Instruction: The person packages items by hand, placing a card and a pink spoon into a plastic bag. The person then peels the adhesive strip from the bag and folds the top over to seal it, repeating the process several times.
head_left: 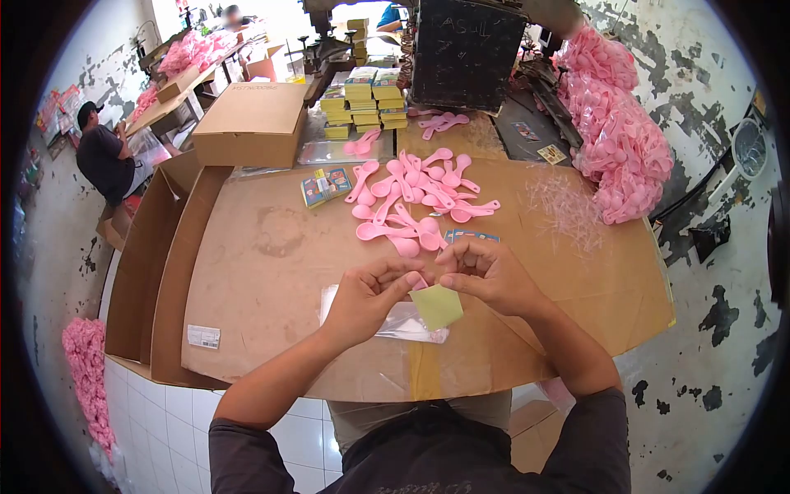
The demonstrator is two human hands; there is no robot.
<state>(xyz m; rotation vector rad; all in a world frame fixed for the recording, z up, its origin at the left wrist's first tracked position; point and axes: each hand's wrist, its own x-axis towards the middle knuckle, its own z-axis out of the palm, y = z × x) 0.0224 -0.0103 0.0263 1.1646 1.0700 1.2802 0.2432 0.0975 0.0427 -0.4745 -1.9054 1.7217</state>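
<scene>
Near the front of the cardboard-covered table, both hands are at the top edge of a small yellow-green card (438, 308). My left hand (370, 298) pinches its upper left corner, where a bit of something pink shows by the fingertips. My right hand (487, 276) pinches the upper right corner between thumb and finger. Clear plastic bags (403, 323) lie flat beneath the hands. Just beyond them is a loose pile of pink measuring spoons (420, 193). A printed card (471, 236) is partly hidden behind my right hand, and a stack of printed cards (326, 188) sits left of the spoons.
An open cardboard box (169, 263) stands along the left edge, with a closed carton (251, 123) behind it. Stacked card bundles (362, 97) and a black machine (467, 53) are at the back. Bagged pink spoons (617, 123) heap at right, near clear plastic scraps (566, 206). A person (111, 152) sits far left.
</scene>
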